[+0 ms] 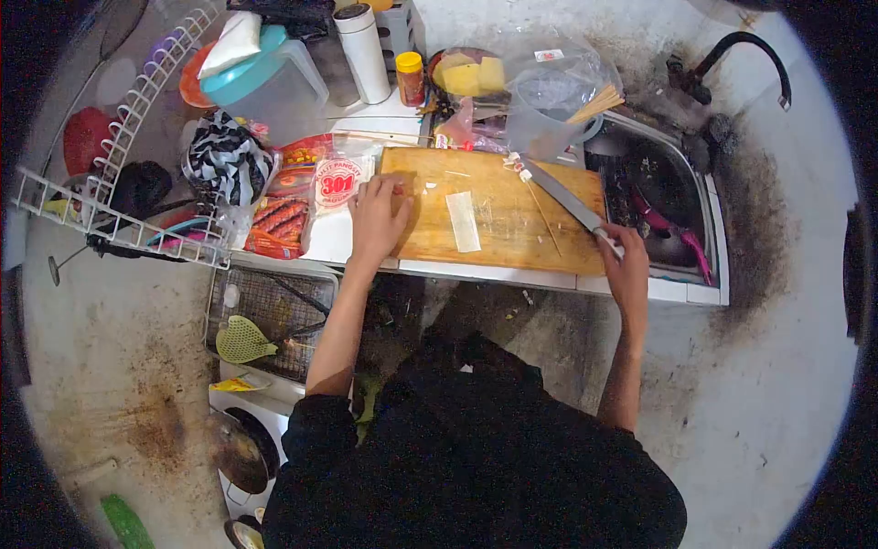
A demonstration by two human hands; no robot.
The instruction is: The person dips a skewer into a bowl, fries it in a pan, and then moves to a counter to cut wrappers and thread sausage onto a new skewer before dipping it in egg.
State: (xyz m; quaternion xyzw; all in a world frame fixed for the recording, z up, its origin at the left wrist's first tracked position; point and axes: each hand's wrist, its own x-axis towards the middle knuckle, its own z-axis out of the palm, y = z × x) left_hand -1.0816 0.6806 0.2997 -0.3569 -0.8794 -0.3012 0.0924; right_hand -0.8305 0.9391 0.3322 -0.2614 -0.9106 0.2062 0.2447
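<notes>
My right hand (626, 265) is closed around the pale handle of a kitchen knife (564, 200). The blade lies slantwise over the right part of a wooden cutting board (421, 240). My left hand (377, 218) rests at the board's left edge with its fingers apart, beside a white packet marked 301 (337, 183). A pale flat strip (464, 221) lies mid-board, with small white scraps around it. Next to the blade is a thin wooden skewer (546, 218) with small pale pieces at its far end, partly by the knife tip.
Red sausage packs (279, 220) lie left of the board. Behind it stand a clear plastic tub (540, 123) with skewers (596, 103), a yellow-capped jar (410, 80) and a white flask (363, 55). A sink (672, 174) with a black faucet (745, 46) is at right. A wire rack (137, 119) stands left.
</notes>
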